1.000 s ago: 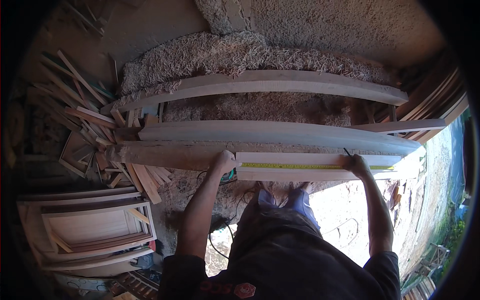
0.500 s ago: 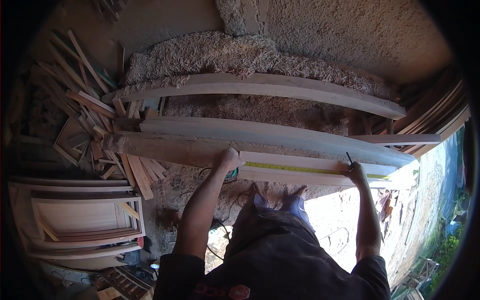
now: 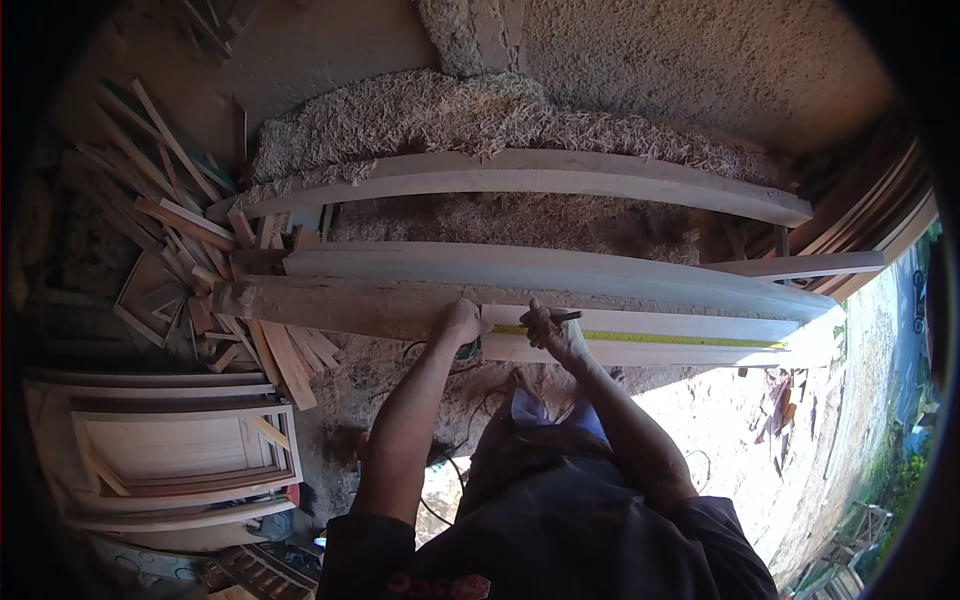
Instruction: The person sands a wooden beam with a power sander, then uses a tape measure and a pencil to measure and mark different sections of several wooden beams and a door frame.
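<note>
Shavings-strewn workshop ground, with a heaped bank of pale curled wood shavings [image 3: 400, 125] against a rough wall [image 3: 700, 70], surrounds a long, weathered brown timber beam [image 3: 330, 305]; stacked pale wooden panel frames [image 3: 170, 445] lie at lower left. Compared with one second earlier, the right hand [image 3: 553, 335] has shifted from near the right end of the work to just beside the left hand [image 3: 463, 322], which stays at the work's left end. A slim, dark, pencil-like stick [image 3: 567, 317], previously slanting up and to the left from the right hand, now points to the right. The right hand's fingers are partly bent, with the stick held between them. The left hand is curled nearly closed; whether it pinches the tape or only the wood cannot be told.

A thin, yellow, finely marked measuring tape [image 3: 650, 339] lies extended and nearly straight along smooth, pale, freshly planed wood [image 3: 690, 324], in front of the beam; whether this wood is one stepped board or two strips is unclear. Tape and wood share a long axis running left to right across the person's front, dipping slightly toward the sunlit right end.
</note>
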`<state>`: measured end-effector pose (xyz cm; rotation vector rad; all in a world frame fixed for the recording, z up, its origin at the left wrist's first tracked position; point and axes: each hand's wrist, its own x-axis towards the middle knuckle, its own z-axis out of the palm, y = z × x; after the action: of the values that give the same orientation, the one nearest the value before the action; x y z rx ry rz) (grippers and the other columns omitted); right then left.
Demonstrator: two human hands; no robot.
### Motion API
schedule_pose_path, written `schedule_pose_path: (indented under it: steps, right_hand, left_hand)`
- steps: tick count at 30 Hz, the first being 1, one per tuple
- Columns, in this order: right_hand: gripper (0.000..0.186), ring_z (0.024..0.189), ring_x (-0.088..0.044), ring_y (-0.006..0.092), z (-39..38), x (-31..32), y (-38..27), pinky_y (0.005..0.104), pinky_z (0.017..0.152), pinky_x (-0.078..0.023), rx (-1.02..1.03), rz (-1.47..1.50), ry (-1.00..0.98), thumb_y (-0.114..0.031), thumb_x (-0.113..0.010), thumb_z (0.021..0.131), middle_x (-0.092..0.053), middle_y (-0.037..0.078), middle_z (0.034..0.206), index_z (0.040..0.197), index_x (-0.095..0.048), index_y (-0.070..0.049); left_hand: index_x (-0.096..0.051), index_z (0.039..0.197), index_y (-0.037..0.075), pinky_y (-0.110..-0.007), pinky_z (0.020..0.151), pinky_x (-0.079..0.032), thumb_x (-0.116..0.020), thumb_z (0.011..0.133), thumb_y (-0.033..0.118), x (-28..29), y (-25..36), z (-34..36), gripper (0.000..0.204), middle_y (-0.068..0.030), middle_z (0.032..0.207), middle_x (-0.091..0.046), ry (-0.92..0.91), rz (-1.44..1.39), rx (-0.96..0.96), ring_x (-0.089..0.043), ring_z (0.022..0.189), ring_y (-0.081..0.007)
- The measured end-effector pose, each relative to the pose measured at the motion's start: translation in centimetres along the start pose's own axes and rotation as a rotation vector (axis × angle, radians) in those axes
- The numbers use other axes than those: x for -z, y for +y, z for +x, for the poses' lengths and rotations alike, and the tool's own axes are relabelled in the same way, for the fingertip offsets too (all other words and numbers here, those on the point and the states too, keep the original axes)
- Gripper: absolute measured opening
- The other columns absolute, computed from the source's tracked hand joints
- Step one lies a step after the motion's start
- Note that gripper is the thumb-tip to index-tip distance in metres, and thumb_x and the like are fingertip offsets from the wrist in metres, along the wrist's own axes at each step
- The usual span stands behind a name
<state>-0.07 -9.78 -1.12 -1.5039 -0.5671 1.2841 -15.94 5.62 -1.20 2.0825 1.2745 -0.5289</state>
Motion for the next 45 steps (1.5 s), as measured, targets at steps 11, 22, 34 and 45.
schedule_pose_path:
  steps: [11, 22, 34, 45]
  right_hand:
    - [0.019, 0.071, -0.062, 0.0130, 2.6, -0.6, 3.5, 0.0290, 0.064, -0.050, 0.340, -0.334, -0.050, -0.021, -0.059, 0.089, -0.065, 0.005, 0.074, 0.087, -0.063, -0.002]
    - [0.025, 0.070, -0.065, 0.0179, 3.1, -0.8, 3.5, 0.0339, 0.064, -0.051, 0.267, -0.387, -0.061, -0.026, -0.060, 0.087, -0.068, 0.009, 0.074, 0.091, -0.066, -0.002]
    - [0.022, 0.072, -0.064, 0.0161, 2.9, -1.2, 2.6, 0.0326, 0.064, -0.050, 0.245, -0.410, -0.067, -0.024, -0.061, 0.086, -0.067, 0.008, 0.075, 0.088, -0.066, -0.003]
    - [0.022, 0.070, -0.063, 0.0159, 3.3, -1.2, 3.6, 0.0329, 0.063, -0.050, 0.218, -0.372, -0.053, -0.024, -0.061, 0.085, -0.067, 0.008, 0.073, 0.089, -0.066, -0.003]
  left_hand:
    - [-0.074, 0.095, 0.013, -0.041, 0.084, -0.053, -0.076, 0.074, 0.029, 0.2, 0.2, -0.5, 0.027, -0.0150, 0.100, -0.070, 0.009, -0.009, 0.047, -0.067, 0.097, -0.0336]
    - [-0.074, 0.091, 0.015, -0.040, 0.082, -0.053, -0.076, 0.073, 0.031, -0.6, -0.4, 0.4, 0.024, -0.0113, 0.098, -0.071, 0.028, -0.007, 0.057, -0.068, 0.094, -0.0298]
    - [-0.074, 0.096, 0.016, -0.040, 0.085, -0.052, -0.076, 0.074, 0.031, -1.2, -1.1, 1.0, 0.026, -0.0130, 0.102, -0.071, 0.036, -0.002, 0.061, -0.067, 0.098, -0.0309]
    - [-0.074, 0.098, 0.015, -0.041, 0.086, -0.052, -0.076, 0.073, 0.029, -0.3, -0.5, 0.1, 0.028, -0.0136, 0.103, -0.070, 0.007, -0.011, 0.031, -0.067, 0.099, -0.0312]
